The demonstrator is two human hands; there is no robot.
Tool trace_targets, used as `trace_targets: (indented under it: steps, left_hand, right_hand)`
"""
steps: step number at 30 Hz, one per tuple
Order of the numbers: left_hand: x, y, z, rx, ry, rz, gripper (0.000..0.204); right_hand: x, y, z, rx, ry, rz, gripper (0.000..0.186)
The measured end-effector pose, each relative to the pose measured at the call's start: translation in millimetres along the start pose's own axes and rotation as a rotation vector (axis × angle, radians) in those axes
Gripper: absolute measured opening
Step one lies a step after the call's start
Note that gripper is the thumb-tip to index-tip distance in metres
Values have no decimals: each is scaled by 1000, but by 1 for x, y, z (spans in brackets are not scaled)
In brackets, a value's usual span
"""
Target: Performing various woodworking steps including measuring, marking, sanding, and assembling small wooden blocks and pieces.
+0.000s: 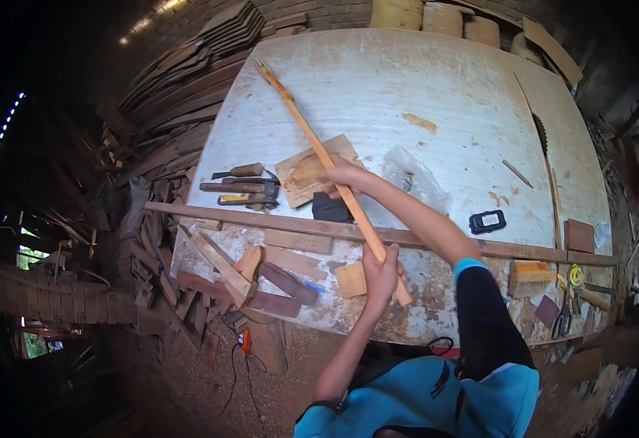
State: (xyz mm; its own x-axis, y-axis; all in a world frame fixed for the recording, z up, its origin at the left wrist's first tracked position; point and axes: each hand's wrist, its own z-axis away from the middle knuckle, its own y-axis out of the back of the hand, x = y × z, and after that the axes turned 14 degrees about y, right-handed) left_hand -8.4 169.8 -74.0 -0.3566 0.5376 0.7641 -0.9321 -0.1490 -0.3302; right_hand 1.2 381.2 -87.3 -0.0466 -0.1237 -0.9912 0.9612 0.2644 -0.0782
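A long pale wooden strip (300,118) runs diagonally over the white worktop (465,124), its far end notched or split. My right hand (345,175) is closed round its middle, above a square board (294,164) and a dark object (330,208). Lower down, near the bench's front, my left hand (381,271) is closed round the same strip, beside a small wood block (350,279). A long dark batten (261,217) lies crosswise beneath the strip. Hammer-like tools and a chisel (239,187) lie left of the board. A clear plastic bag (414,175) is right of my right hand.
Wood offcuts and a plane-like block (287,283) cover the front left. A black device (487,221), scissors (562,317) and a wooden brush or block (527,276) are at right. A saw blade (540,131) protrudes from the top. Stacked planks (173,87) surround the back left; cables lie below.
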Motion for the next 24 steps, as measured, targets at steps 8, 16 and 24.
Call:
trace_targets:
  steps: [8,16,24]
  left_hand:
    - [23,-94,-22,-397,-49,-283,41]
    - [-65,30,50,-279,-90,-729,28]
    - [-17,84,11,80,-606,-1600,69]
  right_hand:
    - [-76,140,65,-150,9,844,35]
    - [52,278,42,268,-87,1222,38]
    - [47,246,128,395,410,1414,39]
